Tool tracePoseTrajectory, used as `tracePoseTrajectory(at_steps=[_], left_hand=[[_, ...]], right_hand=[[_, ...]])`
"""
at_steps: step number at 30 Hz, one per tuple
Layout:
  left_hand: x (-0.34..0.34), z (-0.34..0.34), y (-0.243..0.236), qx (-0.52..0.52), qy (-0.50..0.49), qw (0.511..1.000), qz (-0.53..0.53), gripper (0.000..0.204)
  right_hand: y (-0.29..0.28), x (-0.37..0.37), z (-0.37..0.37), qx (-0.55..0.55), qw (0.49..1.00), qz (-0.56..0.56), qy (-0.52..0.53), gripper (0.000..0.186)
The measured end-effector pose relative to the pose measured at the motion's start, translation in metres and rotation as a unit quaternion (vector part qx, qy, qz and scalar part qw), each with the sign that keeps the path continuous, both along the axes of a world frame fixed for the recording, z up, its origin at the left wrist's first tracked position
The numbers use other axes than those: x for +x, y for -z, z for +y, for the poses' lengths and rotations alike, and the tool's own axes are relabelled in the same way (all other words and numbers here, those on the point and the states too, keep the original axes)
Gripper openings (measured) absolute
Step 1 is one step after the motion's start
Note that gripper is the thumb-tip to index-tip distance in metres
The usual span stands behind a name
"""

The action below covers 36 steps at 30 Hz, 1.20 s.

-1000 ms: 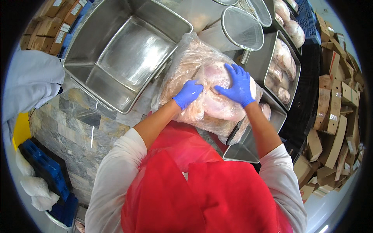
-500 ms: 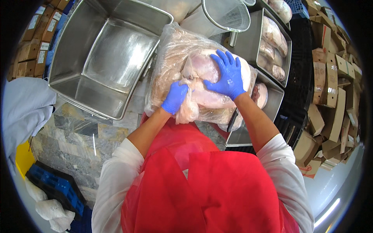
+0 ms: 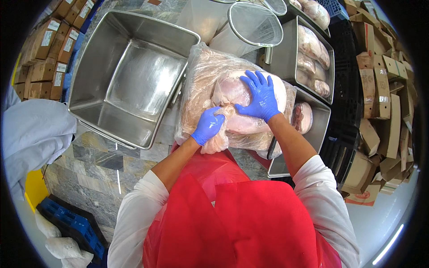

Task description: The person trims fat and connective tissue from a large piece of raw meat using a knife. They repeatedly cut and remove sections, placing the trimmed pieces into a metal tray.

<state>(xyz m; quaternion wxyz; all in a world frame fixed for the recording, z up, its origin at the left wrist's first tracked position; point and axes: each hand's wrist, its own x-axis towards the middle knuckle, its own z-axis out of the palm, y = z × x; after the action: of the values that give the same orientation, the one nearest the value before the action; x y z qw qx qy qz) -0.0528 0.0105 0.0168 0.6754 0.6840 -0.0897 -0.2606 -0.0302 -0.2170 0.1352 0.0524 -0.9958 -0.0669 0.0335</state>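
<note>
A large pale, skin-covered piece of raw meat (image 3: 233, 90) lies on a clear plastic-wrapped block (image 3: 199, 76) in front of me. My left hand (image 3: 209, 126), in a blue glove, is closed around a loose whitish flap (image 3: 217, 144) at the meat's near left side. Fingers spread, my gloved right hand (image 3: 262, 97) rests flat on top of the meat. Beside my right forearm a slim dark handle-like object (image 3: 271, 147) sticks out; the rest of it is hidden.
A deep steel bin (image 3: 138, 67) stands to the left. Clear plastic tubs (image 3: 254, 24) are at the back. Steel trays at right hold meat pieces (image 3: 308, 42). Black crates (image 3: 344, 89) and flattened cardboard boxes (image 3: 380, 102) are further right. Cartons (image 3: 49, 42) stack at far left.
My left hand has shifted slightly right and turned, still gripping the flap. My right hand stays on the meat. The whole view has moved a little.
</note>
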Motion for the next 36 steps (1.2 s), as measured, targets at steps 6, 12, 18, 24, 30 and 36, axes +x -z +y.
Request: tracePoseTrajectory(at_steps=[6, 12, 18, 24, 30, 36], left_hand=[[-0.006, -0.008, -0.029, 0.105, 0.001, 0.991, -0.087, 0.038], [-0.022, -0.009, -0.047, 0.171, 0.034, 0.981, -0.088, 0.036], [-0.023, 0.020, -0.046, 0.264, 0.164, 0.947, -0.085, 0.033], [-0.040, 0.038, -0.047, 0.306, 0.191, 0.922, -0.142, 0.034], [-0.017, 0.006, -0.052, -0.004, 0.014, 0.985, -0.172, 0.027], [0.000, -0.029, -0.002, -0.064, -0.089, 0.994, 0.019, 0.024]], right_hand=[[0.004, -0.003, -0.011, 0.020, 1.000, -0.015, 0.000, 0.094], [0.006, -0.006, -0.018, 0.036, 0.998, -0.017, -0.048, 0.093], [0.010, -0.008, -0.020, 0.033, 0.998, -0.016, -0.055, 0.093], [0.013, -0.009, -0.020, 0.048, 0.998, -0.020, -0.042, 0.093], [0.014, -0.005, -0.015, 0.036, 0.997, -0.050, -0.054, 0.091], [0.004, -0.004, -0.004, 0.012, 0.997, -0.012, -0.073, 0.092]])
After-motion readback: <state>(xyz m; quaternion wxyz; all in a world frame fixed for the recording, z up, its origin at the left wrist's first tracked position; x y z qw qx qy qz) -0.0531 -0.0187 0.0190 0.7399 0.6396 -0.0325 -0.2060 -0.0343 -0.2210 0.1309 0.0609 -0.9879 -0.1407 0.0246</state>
